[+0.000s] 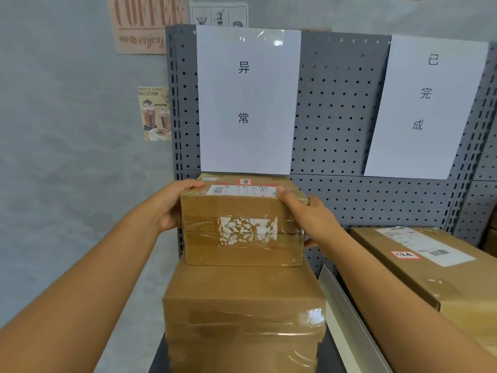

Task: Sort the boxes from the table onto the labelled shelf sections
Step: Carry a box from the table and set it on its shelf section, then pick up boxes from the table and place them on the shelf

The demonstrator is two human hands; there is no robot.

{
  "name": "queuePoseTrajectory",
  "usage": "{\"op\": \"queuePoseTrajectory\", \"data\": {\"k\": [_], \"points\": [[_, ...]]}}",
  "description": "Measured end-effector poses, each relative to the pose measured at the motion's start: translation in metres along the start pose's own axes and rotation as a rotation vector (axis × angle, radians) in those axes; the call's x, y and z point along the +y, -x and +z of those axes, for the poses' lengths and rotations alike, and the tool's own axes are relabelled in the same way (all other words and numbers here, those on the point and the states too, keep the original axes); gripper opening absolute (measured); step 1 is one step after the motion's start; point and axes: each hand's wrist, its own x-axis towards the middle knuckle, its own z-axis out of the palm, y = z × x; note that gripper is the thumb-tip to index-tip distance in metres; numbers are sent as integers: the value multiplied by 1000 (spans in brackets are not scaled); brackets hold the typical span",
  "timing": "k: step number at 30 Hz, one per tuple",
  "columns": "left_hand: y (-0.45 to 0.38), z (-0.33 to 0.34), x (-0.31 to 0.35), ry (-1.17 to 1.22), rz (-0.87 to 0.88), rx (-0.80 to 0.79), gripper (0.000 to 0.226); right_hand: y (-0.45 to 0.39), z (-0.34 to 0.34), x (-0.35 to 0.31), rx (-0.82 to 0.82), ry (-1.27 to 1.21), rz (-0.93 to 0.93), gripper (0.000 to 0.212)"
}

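Observation:
A small taped cardboard box point(242, 224) with a shipping label and a red tag on top rests on a larger cardboard box point(242, 313) in the left shelf section. My left hand point(172, 205) grips its left side, thumb on the top edge. My right hand point(309, 219) grips its right side, thumb on top and fingers under the lower corner. A white paper sign with two characters point(247, 100) hangs on the pegboard just behind the stack. A second sign with three characters point(427, 109) marks the right section.
A long cardboard box point(435, 267) with a label and red tag lies in the right section. A light metal divider point(347, 316) separates the two sections. The grey pegboard back point(336, 109) stands close behind. Posters hang on the wall at left.

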Motion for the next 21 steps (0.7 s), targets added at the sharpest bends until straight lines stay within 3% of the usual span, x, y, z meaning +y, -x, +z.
{"op": "queuePoseTrajectory", "data": {"k": [5, 8, 11, 14, 16, 21], "points": [[9, 0, 6, -88, -40, 31, 24, 4, 1, -1, 16, -25, 32, 67], [17, -2, 16, -213, -35, 130, 32, 8, 2, -9, 85, -6, -8, 76], [30, -3, 24, -136, 48, 190, 39, 10, 0, -17, 291, 241, -227, 75], [50, -11, 20, -42, 147, 250, 39, 22, 13, -32, 518, 505, -619, 46], [67, -24, 12, -168, 194, 313, 34, 35, 36, -45, 451, 450, -844, 32], [134, -79, -19, -639, 301, 549, 35, 76, 121, -65, -55, 390, -1137, 35]]}}
